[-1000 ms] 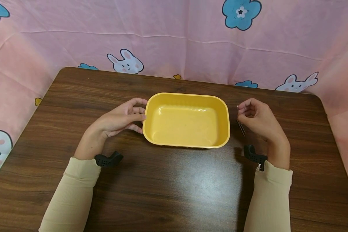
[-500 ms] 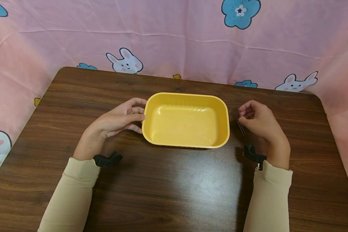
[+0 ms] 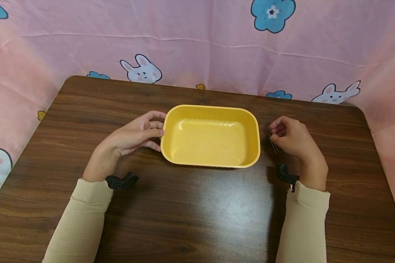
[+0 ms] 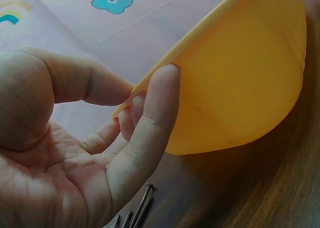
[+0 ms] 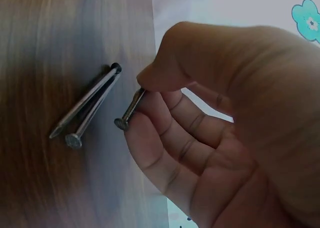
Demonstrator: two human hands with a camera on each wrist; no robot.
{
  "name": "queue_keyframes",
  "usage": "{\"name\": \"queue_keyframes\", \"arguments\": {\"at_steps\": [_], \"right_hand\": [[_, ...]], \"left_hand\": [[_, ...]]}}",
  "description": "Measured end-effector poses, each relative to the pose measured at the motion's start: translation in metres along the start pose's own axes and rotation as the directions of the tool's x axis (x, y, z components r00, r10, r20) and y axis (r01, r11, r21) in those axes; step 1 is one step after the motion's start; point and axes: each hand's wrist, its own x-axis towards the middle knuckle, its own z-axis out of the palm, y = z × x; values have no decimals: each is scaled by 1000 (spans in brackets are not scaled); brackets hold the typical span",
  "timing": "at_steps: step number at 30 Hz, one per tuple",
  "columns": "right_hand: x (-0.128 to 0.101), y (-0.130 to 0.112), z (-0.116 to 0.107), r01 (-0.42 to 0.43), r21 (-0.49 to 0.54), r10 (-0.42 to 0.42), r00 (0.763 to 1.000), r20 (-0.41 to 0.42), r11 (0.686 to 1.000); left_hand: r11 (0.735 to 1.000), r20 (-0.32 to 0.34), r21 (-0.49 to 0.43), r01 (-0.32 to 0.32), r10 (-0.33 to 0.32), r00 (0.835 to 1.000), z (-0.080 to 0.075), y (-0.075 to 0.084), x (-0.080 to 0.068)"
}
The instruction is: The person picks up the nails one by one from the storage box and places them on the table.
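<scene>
The left hand point(image 3: 133, 136) grips the yellow plastic tub point(image 3: 210, 137) by its near rim. The right hand point(image 5: 215, 123) pinches a nail point(image 5: 129, 111), two more nails point(image 5: 85, 110) lying just beside its fingertips.

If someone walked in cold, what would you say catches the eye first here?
The empty yellow tub in the middle of the dark wooden table, with the left hand holding its left rim. To its right, the right hand pinches a nail above two more nails lying on the wood.
</scene>
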Motion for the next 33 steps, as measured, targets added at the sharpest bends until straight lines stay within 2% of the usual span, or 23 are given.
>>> {"name": "queue_keyframes", "arguments": {"at_steps": [18, 33], "right_hand": [[3, -1, -3, -50, -46, 54, 994, 90, 998], [0, -5, -1, -66, -11, 66, 996, 57, 998]], "left_hand": [[1000, 8, -12, 0, 1, 1000, -2, 2, -1], [1000, 7, -22, 2, -2, 1000, -2, 0, 1]]}}
